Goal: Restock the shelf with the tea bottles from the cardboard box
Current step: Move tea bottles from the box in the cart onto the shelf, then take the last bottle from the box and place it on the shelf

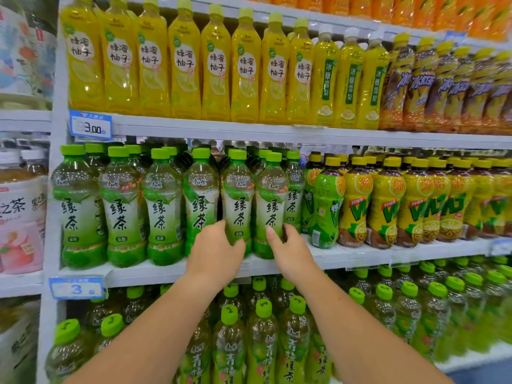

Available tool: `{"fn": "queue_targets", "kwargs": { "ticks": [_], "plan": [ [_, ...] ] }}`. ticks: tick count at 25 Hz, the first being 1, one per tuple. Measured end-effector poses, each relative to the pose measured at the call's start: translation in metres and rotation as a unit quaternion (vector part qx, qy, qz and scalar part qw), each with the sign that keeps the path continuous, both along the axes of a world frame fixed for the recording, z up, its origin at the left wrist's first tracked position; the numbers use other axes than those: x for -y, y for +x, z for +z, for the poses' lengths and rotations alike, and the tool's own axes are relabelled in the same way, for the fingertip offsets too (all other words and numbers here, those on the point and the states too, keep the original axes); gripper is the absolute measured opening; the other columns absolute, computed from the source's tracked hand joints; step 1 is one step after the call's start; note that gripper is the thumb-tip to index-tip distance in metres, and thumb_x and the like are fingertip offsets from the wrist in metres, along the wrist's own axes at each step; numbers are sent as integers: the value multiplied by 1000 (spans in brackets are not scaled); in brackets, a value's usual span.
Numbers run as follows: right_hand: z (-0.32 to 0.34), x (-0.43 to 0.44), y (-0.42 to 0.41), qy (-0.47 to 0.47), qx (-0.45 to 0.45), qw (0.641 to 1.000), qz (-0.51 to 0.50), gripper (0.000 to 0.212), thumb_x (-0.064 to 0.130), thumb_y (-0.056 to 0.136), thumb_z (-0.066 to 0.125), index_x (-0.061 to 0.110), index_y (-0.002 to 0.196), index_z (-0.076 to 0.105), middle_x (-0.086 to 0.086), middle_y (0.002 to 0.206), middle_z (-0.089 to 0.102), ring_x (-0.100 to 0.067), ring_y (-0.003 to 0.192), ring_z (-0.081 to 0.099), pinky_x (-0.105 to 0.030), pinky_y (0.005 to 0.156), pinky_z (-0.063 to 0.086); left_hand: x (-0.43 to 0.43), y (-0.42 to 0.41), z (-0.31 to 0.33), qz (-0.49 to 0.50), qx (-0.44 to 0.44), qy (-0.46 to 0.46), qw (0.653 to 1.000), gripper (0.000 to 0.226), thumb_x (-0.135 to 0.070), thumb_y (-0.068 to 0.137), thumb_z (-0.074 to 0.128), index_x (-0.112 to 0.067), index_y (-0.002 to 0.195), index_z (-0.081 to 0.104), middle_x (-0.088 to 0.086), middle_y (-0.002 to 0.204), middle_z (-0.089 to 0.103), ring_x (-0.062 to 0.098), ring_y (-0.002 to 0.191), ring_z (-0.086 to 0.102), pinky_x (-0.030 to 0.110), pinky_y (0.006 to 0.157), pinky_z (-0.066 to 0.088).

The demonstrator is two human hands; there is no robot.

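Green tea bottles with green caps fill the left half of the middle shelf (360, 257). My left hand (214, 252) wraps around the lower part of one front-row green tea bottle (238, 200) that stands upright at the shelf's front edge. My right hand (291, 252) grips the lower part of the neighbouring green tea bottle (272, 200), thumb on its label, fingers behind it. Both bottles stand upright, side by side and touching. The cardboard box is out of view.
Yellow-labelled lemon tea bottles (388, 200) stand right of the green tea. Yellow honey-pomelo bottles (182, 59) line the shelf above. Green plum tea bottles (260, 336) crowd the shelf below my arms. Price tags (90, 124) hang on the shelf edges.
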State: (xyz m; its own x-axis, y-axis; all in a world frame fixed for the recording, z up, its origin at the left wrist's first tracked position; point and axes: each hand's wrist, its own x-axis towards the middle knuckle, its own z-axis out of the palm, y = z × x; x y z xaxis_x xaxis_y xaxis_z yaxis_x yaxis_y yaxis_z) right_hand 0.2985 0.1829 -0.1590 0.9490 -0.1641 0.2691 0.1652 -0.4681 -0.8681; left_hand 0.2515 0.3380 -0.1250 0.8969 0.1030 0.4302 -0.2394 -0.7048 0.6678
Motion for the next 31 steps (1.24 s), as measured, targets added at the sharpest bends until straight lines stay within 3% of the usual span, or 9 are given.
{"fn": "queue_targets", "kwargs": {
  "ticks": [2, 4, 7, 12, 15, 17, 24, 27, 31],
  "plan": [
    [6, 1, -10, -11, -32, 999, -17, 74, 60, 95, 45, 19, 154, 27, -3, 156, 39, -23, 140, 40, -45, 114, 35, -2, -5, 1, -21, -25, -32, 999, 30, -28, 95, 62, -17, 122, 61, 4, 108, 68, 21, 97, 65, 42, 92, 53],
    [8, 0, -28, -1, -50, 999, -11, 74, 60, 95, 45, 20, 154, 26, -2, 157, 36, -22, 140, 39, -45, 114, 34, -2, -13, -1, -21, -37, -62, 997, 53, -31, 97, 58, -13, 146, 47, 6, 140, 56, 21, 123, 55, 43, 105, 46],
    [7, 7, -64, 16, -72, 997, -12, 71, 59, 95, 45, 23, 154, 27, -2, 156, 37, -23, 138, 41, -42, 112, 35, 6, -32, -7, -44, -46, -110, 992, 59, -40, 99, 53, -15, 151, 40, 2, 151, 45, 20, 134, 46, 37, 109, 39],
    [-4, 32, -119, 89, -111, 989, -44, 47, 45, 100, 46, 17, 139, 48, -7, 137, 56, -21, 110, 57, -30, 83, 44, 41, -70, -17, -123, -130, -183, 967, 58, -48, 99, 49, -20, 149, 41, -4, 150, 46, 9, 121, 45, 29, 97, 34],
    [9, 44, -143, 119, -150, 979, -74, 54, 49, 99, 45, 14, 139, 48, -6, 140, 54, -24, 120, 54, -42, 103, 44, 51, -91, -7, -130, -173, -198, 956, 51, -45, 100, 49, -22, 145, 48, -7, 146, 49, 2, 114, 42, 24, 95, 30],
    [28, 54, -173, 145, -193, 966, -96, 57, 50, 98, 46, 18, 145, 44, 2, 141, 51, -17, 123, 50, -40, 107, 40, 56, -113, 7, -133, -250, -184, 941, 48, -44, 100, 49, -24, 143, 51, -9, 142, 51, 2, 113, 44, 24, 92, 31],
    [121, 94, -322, 223, -299, 918, -137, 54, 37, 99, 54, 22, 149, 39, 11, 132, 51, -7, 120, 51, -19, 91, 46, 107, -214, 101, -206, -427, -193, 859, 44, -38, 101, 52, -22, 141, 52, -15, 128, 50, 2, 113, 46, 16, 81, 36],
    [171, 116, -392, 242, -307, 897, -209, 50, 25, 100, 55, 10, 146, 43, -1, 143, 52, -7, 120, 55, -19, 100, 44, 135, -260, 158, -261, -477, -165, 823, 36, -33, 101, 54, -21, 135, 54, -14, 124, 51, 1, 114, 48, 10, 77, 36],
    [230, 142, -462, 236, -344, 868, -268, 44, 25, 100, 54, 18, 142, 44, 5, 136, 54, 3, 107, 55, -1, 78, 41, 169, -302, 198, -311, -539, -141, 770, 11, -33, 100, 56, -32, 110, 58, -23, 109, 58, -6, 99, 55, 2, 73, 38]
  ]
}}
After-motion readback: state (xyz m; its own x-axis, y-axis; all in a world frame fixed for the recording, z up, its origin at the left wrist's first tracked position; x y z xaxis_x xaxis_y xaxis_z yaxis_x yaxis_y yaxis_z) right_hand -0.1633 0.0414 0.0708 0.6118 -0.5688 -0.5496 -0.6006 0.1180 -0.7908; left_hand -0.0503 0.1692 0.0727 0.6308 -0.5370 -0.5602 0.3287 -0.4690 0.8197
